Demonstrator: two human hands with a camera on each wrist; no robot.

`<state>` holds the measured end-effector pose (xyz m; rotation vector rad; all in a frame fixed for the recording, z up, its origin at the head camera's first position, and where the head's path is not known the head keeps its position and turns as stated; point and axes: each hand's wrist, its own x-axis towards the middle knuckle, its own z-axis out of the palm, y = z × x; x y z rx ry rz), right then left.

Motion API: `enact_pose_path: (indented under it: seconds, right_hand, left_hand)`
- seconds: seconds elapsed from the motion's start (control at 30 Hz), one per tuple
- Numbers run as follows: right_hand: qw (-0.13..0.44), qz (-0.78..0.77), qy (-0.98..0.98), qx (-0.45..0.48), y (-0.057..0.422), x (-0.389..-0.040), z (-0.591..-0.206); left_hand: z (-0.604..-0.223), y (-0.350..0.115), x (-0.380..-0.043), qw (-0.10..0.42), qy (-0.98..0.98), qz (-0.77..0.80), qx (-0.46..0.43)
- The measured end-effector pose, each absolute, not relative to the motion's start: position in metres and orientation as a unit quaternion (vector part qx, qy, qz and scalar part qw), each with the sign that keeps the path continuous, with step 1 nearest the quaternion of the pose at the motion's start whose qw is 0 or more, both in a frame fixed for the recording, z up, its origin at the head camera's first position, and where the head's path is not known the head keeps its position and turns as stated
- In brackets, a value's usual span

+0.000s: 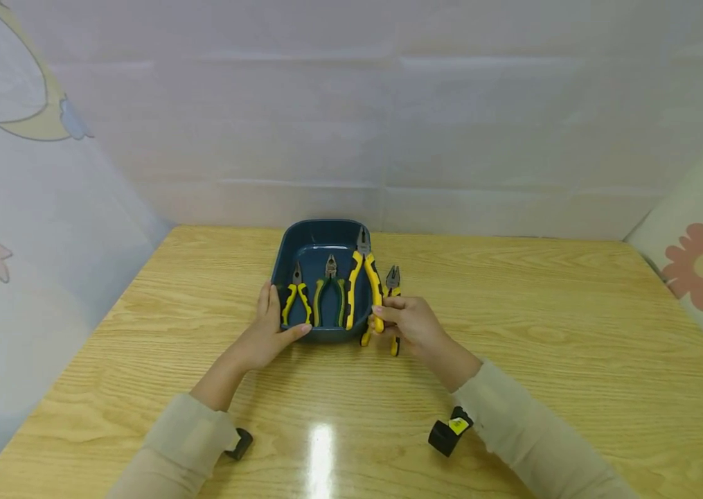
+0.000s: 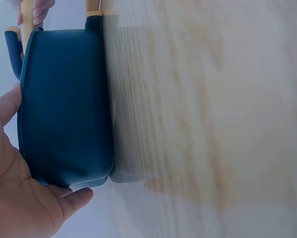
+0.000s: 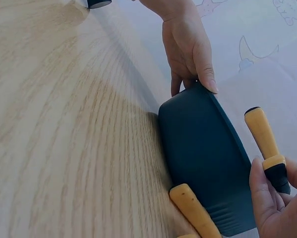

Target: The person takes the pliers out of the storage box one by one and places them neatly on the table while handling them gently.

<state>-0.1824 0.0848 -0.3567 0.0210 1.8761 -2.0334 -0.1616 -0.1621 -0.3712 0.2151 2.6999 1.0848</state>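
Note:
A dark blue tray (image 1: 326, 335) stands on the table. My left hand (image 1: 267, 334) grips its near left corner, thumb on the front rim and fingers along the side. Inside lie small yellow-and-black pliers (image 1: 298, 275) at the left and green-handled pliers (image 1: 331, 266) in the middle. With my right hand (image 1: 418, 326) I pinch one handle of large yellow-and-black pliers (image 1: 354, 287) at the tray's right side, jaws pointing away. Another yellow-and-black pair of pliers (image 1: 393, 277) lies on the table right of the tray, partly hidden by that hand.
The wooden table (image 1: 544, 312) extends on both sides of the tray. Behind it rises a pale wall covering (image 1: 482, 138). Black straps (image 1: 449, 435) hang at both wrists.

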Motion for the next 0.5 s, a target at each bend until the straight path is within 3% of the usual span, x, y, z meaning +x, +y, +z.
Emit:
enact_pose_path:
  seconds: [0.5]
  right_hand:
    - [0.181,-0.715,0.675,0.027,0.0936,-0.1761,-0.36]
  left_hand:
    - [-0.3703,-0.1624,-0.1603,0.111,0.918,0.373,0.073]
